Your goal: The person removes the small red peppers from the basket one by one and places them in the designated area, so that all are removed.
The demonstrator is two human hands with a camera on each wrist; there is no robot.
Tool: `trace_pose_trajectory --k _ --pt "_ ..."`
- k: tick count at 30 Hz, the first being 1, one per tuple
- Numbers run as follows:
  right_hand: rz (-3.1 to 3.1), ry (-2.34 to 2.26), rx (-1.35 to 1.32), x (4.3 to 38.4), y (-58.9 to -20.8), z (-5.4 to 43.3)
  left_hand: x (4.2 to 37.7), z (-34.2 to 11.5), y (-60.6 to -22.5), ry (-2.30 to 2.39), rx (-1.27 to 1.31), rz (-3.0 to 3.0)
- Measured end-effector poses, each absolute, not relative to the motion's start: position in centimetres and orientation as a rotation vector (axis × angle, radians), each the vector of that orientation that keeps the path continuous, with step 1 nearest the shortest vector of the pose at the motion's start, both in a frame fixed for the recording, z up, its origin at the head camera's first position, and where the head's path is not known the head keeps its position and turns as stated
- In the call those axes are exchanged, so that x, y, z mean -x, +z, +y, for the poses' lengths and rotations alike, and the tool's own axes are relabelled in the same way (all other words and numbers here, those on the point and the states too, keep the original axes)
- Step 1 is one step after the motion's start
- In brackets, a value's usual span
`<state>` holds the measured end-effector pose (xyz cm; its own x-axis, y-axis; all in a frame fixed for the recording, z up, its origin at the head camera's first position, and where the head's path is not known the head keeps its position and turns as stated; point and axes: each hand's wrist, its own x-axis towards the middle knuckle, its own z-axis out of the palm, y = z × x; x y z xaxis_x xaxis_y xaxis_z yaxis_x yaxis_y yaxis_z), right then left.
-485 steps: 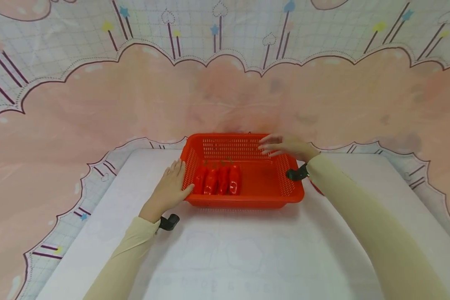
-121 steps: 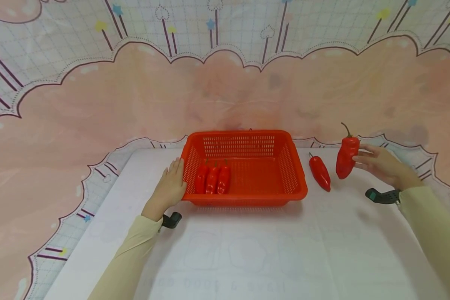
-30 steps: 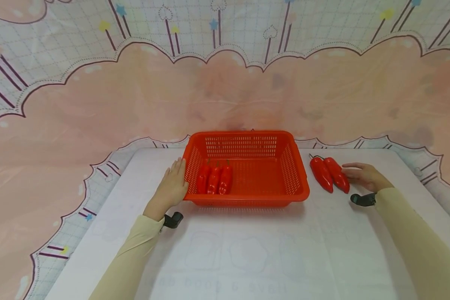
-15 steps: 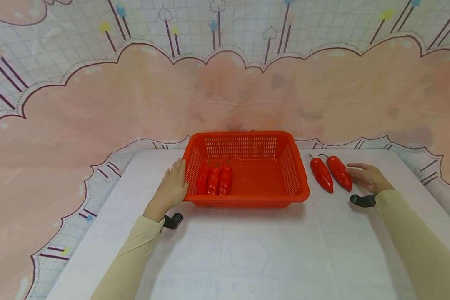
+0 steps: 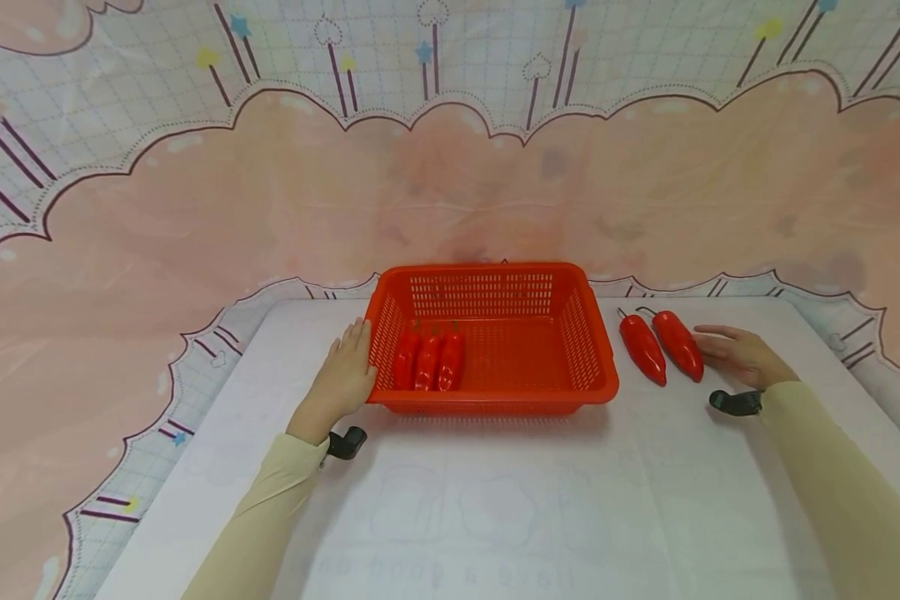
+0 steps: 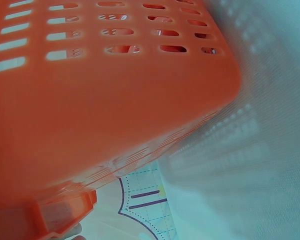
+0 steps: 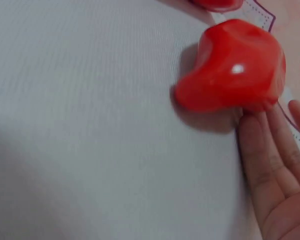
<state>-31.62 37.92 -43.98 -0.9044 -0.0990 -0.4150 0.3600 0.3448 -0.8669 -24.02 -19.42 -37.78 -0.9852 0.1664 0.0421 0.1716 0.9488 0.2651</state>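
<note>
My left hand (image 5: pixel 339 377) rests with straight fingers against the left side of a red plastic basket (image 5: pixel 487 406). The left wrist view is filled by the basket's slotted wall (image 6: pixel 115 105), and that hand is mostly out of it. Three red peppers (image 5: pixel 427 360) lie side by side at the basket's left end. On the table to the right of the basket, two more are set nearly parallel: a near pepper (image 5: pixel 642 350) and an outer pepper (image 5: pixel 678 345). My right hand (image 5: pixel 746 358) holds nothing; its extended fingers (image 7: pixel 275 145) are right at the outer pepper's side.
Basket and peppers stand on a white-covered table (image 5: pixel 480 500). Behind it hangs a pink and white patterned cloth (image 5: pixel 450 192), close to the basket's back wall. Each wrist wears a small black camera, such as the right wrist camera (image 5: pixel 735 402).
Sixteen seconds ago the basket held several peppers, now three. The pepper my right hand held aloft four seconds ago lies beside the other, shifted slightly right; the hand has let go.
</note>
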Motion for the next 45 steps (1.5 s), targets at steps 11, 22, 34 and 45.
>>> trace_pose_trajectory --k 11,22,34,45 --pt "2.558 -1.534 -0.087 31.1 -43.3 38.4 23.9 -19.4 -37.8 -0.426 0.270 -3.084" --pt "2.502 -1.766 0.165 30.7 -39.0 37.4 24.0 -19.4 -37.6 -0.409 0.288 -3.081" --pt "2.578 -1.567 0.444 30.8 -33.1 34.0 24.2 -19.4 -37.4 -0.333 0.301 -3.092" --pt "2.531 -1.496 0.497 31.5 -30.2 28.7 24.3 -19.8 -36.9 -0.143 0.357 -3.100"
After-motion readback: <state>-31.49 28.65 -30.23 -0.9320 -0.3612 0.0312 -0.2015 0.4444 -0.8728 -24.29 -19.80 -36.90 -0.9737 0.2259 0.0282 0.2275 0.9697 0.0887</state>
